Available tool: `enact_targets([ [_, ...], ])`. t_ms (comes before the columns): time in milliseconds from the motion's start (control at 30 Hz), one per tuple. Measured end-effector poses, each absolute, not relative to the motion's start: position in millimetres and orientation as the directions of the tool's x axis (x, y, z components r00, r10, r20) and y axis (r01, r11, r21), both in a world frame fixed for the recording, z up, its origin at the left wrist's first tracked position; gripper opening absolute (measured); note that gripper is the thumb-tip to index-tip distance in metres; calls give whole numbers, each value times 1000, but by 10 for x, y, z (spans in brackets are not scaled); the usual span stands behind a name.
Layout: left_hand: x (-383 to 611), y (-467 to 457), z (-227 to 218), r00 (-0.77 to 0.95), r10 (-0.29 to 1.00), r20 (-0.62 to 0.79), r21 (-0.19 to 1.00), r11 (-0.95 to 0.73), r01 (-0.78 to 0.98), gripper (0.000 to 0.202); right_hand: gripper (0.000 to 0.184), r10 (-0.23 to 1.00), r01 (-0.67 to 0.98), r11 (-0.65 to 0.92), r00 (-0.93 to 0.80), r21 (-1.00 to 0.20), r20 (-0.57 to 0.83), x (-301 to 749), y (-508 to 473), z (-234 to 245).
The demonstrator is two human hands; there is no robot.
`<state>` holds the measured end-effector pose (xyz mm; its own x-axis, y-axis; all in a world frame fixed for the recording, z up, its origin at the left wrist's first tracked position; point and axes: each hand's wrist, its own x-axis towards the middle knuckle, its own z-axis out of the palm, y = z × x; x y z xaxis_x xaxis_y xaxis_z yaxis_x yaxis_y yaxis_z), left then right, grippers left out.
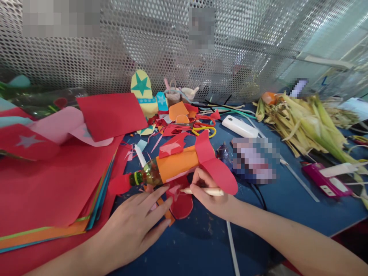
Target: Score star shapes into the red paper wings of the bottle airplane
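Note:
In my right hand (208, 193) is a cream-coloured pen (214, 191), its tip down on a rounded red paper piece (181, 205) that bears a pale pink star shape. My left hand (140, 220) lies palm down with fingers apart, the fingertips at the left edge of that red piece. Just beyond both hands a green plastic bottle (152, 172) lies on its side, wrapped in orange paper (176, 163). Red paper fins (214, 165) stick out at its base, and another red piece with a star (171, 145) stands along its upper side.
Stacked coloured paper sheets (57, 191) cover the left. Behind lie paper scraps, scissors (208, 131) and a yellow paper figure with a green star (141, 85). At right are a white glue gun-like device (240, 126), corn husks (304, 122) and a magenta power strip (326, 180). Perforated metal backs the table.

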<state>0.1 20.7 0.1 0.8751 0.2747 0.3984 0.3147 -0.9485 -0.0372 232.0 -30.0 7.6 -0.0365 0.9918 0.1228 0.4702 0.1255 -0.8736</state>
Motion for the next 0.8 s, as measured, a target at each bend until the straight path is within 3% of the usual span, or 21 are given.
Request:
enact_targets([
  [500, -87, 209, -165, 866, 340, 368, 44, -936, 349, 36, 18, 993, 364, 116, -28, -924, 113, 2309, -305, 21],
  [800, -94, 230, -185, 869, 300, 394, 2, -945, 326, 36, 23, 984, 369, 179, -41, -912, 176, 2283, -287, 161],
])
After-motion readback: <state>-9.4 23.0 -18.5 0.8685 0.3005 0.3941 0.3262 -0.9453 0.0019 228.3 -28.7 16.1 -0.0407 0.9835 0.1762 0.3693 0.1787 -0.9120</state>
